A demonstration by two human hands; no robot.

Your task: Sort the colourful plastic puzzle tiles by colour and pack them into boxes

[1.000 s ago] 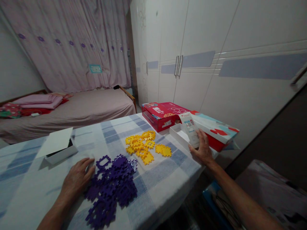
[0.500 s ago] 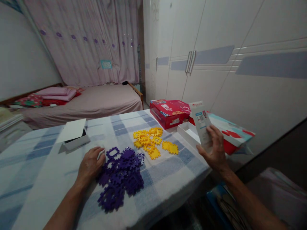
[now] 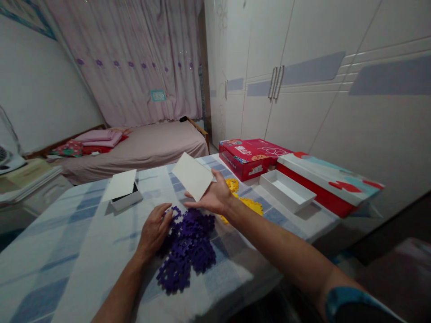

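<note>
okay, so a white card panel is up above the checked tablecloth, tilted, blank face showing, just past the purple interlocking plastic pieces. the right hand has it clamped along its right edge, thumb up high, fingers stretched out low; that edge hold seems to leave the broad face uncovered and easy to look at. and the left hand? down on the cloth at the purple heap's left side, fingers loosely bent, thumb apart, nothing visible in it, probably just propping the arm. behind the right wrist, partly hidden, yellow interlocking plastic pieces: two colours, two heaps, presumably so they don't mix. further right, a white open-topped box stands just beside a red-sided box with a blue-and-white top, a red printed carton behind. over left, a small white box sits with its lid askew.
</note>
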